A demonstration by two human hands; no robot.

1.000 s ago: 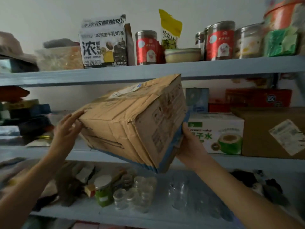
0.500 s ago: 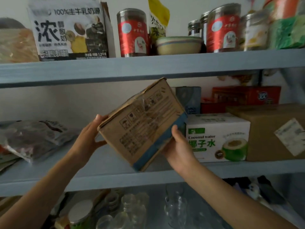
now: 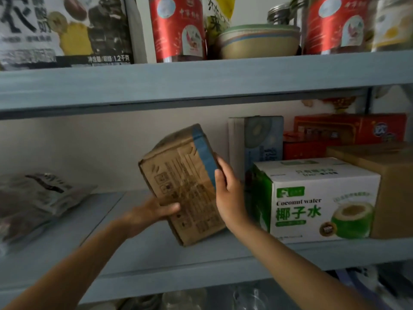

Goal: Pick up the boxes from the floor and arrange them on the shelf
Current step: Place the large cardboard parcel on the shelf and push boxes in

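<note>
Two bare arms reach up from the bottom of the view toward the middle shelf (image 3: 156, 260). The left hand (image 3: 148, 214) is curled around the lower left side of a brown box (image 3: 185, 191), with its thumb pressed on the printed face. The right hand (image 3: 228, 193) grips the right edge of the brown box, with fingers wrapped around a strip of blue tape there. Both hands hold the box tight.

The brown box is crumpled and tilted to the left. Its bottom corner is low over the middle shelf; it is hard to tell if it touches the board.

Just right of the brown box stands a white and green coconut water box (image 3: 317, 198). Right of that one sits a plain cardboard box (image 3: 388, 189). Behind them are a pale blue box (image 3: 261, 139) and a red box (image 3: 348, 133). Far to the left of the brown box lies a dark plastic bag (image 3: 38, 198).

Above the brown box, the top shelf (image 3: 201, 79) carries a black and white carton (image 3: 64, 30), a red tin (image 3: 178, 30), a striped bowl (image 3: 259, 41) and another red tin (image 3: 335, 25).
</note>
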